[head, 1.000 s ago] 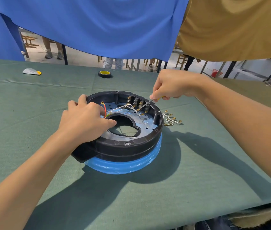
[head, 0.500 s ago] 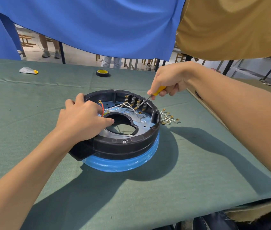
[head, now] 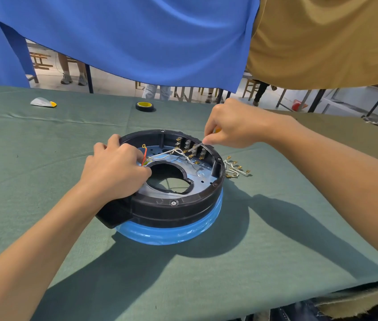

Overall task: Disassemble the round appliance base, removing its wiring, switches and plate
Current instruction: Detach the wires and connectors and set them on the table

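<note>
1. The round base point(head: 174, 205) is sitting open side up in the middle of the green table point(head: 44, 158), with its blue lower ring touching the cloth.
2. The left hand point(head: 114, 172) is gripping the base's near-left rim, fingers curled over the edge, and is bracing it against twisting.
3. The right hand point(head: 234, 126) is pinching a screwdriver point(head: 195, 147). Its yellow handle is mostly hidden inside the hand, and the tip is angling down into the row of switches point(head: 184, 144) on the far inner wall.
4. The step in hand is probably prying a connector off a switch tab. Doing it well is calling for levering at the brass connector itself, not tugging on the white wires point(head: 171, 152).
5. The tip is working close to neighbouring tabs, so short, controlled strokes are looking safer than one hard push. A slip could be sending the blade toward the left hand.
6. A red wire point(head: 145, 155) and the metal plate point(head: 203, 176) are sitting in the base, not yet removed. Loose wires point(head: 235, 169) are lying just beside it on the right.
</note>
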### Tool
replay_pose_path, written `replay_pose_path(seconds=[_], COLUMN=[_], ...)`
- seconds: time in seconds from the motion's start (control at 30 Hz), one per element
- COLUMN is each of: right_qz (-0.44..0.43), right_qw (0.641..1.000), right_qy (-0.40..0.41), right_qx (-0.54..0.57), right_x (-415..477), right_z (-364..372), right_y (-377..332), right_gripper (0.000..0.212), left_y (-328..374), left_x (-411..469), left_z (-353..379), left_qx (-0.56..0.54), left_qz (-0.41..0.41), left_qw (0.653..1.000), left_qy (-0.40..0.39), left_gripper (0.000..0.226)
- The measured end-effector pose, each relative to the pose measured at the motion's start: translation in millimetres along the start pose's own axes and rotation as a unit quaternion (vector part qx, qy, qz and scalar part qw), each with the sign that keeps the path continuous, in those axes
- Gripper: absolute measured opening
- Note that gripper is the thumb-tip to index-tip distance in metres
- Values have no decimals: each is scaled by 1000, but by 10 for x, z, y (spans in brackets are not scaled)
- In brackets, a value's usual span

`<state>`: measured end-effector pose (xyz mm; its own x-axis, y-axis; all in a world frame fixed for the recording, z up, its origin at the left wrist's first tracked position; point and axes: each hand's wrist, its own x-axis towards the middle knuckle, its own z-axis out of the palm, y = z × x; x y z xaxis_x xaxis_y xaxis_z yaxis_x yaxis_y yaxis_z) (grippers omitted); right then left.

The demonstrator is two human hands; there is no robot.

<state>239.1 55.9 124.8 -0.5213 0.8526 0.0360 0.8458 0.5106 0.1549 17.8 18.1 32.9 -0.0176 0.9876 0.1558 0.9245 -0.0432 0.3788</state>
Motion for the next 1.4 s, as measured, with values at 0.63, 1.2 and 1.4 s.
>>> replay_pose_path(seconds=[0.63, 1.2, 1.4], right_qz=[143, 71, 69], right_qw=[949, 994, 995], right_qy=[-80, 17, 12], right_qx=[269, 79, 65], right_x=[66, -58, -3], right_z=[167, 55, 105], right_y=[-30, -8, -86], right_gripper=[27, 21, 24], left_y=[34, -3, -37], left_x=[-17, -9, 24], left_z=[26, 37, 37], left_qx=[2, -8, -23], left_qz=[-19, -5, 12], left_qw=[999, 1000, 999], left_qy=[30, 28, 26], left_gripper=[20, 23, 25])
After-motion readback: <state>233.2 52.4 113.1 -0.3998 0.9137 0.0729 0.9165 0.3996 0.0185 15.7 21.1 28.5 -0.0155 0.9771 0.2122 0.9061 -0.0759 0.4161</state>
